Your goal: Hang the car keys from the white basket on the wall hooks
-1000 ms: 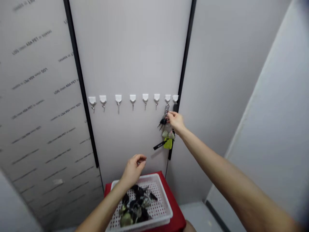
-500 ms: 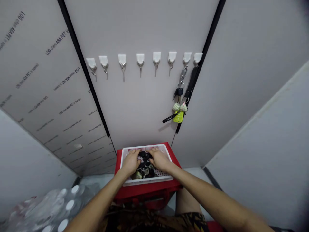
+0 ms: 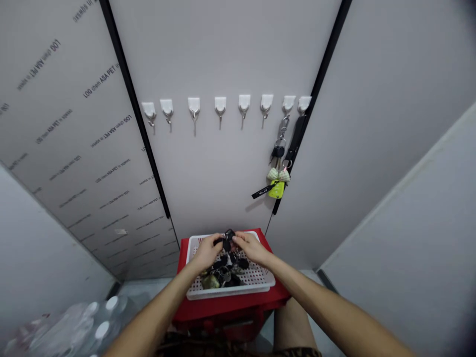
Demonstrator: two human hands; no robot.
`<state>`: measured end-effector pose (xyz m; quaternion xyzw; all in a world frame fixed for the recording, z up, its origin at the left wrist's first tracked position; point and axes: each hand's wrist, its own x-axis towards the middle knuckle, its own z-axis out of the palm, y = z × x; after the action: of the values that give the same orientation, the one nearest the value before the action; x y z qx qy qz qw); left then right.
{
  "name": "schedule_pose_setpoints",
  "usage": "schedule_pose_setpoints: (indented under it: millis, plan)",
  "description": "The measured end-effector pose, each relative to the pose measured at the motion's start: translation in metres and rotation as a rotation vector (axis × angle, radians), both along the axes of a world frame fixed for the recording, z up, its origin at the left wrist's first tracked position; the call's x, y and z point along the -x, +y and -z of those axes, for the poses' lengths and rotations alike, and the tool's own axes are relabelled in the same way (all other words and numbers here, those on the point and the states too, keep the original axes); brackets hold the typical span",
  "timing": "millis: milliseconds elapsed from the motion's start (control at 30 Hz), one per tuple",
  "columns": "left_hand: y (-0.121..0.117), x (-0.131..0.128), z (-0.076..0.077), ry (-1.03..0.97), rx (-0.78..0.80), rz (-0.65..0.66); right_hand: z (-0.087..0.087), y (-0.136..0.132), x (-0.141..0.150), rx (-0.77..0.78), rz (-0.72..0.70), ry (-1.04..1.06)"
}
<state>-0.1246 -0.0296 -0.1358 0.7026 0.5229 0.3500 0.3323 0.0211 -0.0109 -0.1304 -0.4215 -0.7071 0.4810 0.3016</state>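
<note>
Between both hands, above the back part of a white plastic basket (image 3: 230,291), a dark bunch of keys (image 3: 228,240) is held up. My left hand (image 3: 207,252) pinches its left side with thumb and fingers. On the other side, the fingertips of my right hand (image 3: 251,247) close on it too. Below, a pile of keys and key fobs (image 3: 225,275) lies in the basket, mostly black with some metal rings. Among them is a yellowish-green piece (image 3: 210,282) whose kind I cannot make out.
The basket stands on a red stool-like surface (image 3: 238,307). On the wall is a row of several white adhesive hooks (image 3: 220,103). Keys with a lime-green fob (image 3: 276,189) and a black strap (image 3: 296,138) hang at its right end. Plastic-wrapped bottles (image 3: 102,329) stand lower left.
Both hands have come up from inside the basket, lifting a dark bunch of keys out of the pile. The camera view has tilted slightly, so the wall hooks sit lower.
</note>
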Motion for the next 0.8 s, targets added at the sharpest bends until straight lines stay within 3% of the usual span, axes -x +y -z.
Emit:
schedule_pose_setpoints:
  millis: [100, 267, 333, 500, 567, 633, 733, 800]
  plan:
    - [0.009, 0.003, -0.02, -0.132, -0.007, -0.105, -0.021, 0.003, -0.006, -0.027, 0.074, 0.096]
    - [0.011, 0.0, -0.056, -0.045, -0.136, -0.064, -0.057, 0.0, -0.008, -0.485, 0.248, 0.025]
    - [0.009, -0.005, -0.067, -0.003, -0.22, -0.068, -0.066, -0.002, -0.003, -0.558, 0.25, -0.004]
    - [0.005, -0.009, -0.081, -0.003, -0.356, -0.069, -0.071, 0.003, 0.007, -0.246, 0.221, 0.129]
    - [0.004, -0.008, -0.083, -0.008, -0.384, -0.038, -0.073, 0.005, 0.005, -0.221, 0.194, 0.129]
    - [0.004, -0.008, -0.085, 0.016, -0.411, -0.004, -0.078, 0.005, 0.001, -0.343, 0.201, 0.018]
    - [0.007, -0.011, -0.093, 0.088, -0.465, 0.032, -0.092, 0.003, -0.009, -0.658, 0.305, -0.166]
    - [0.01, -0.014, -0.102, 0.149, -0.528, 0.029, -0.105, 0.003, -0.016, -0.763, 0.311, -0.223]
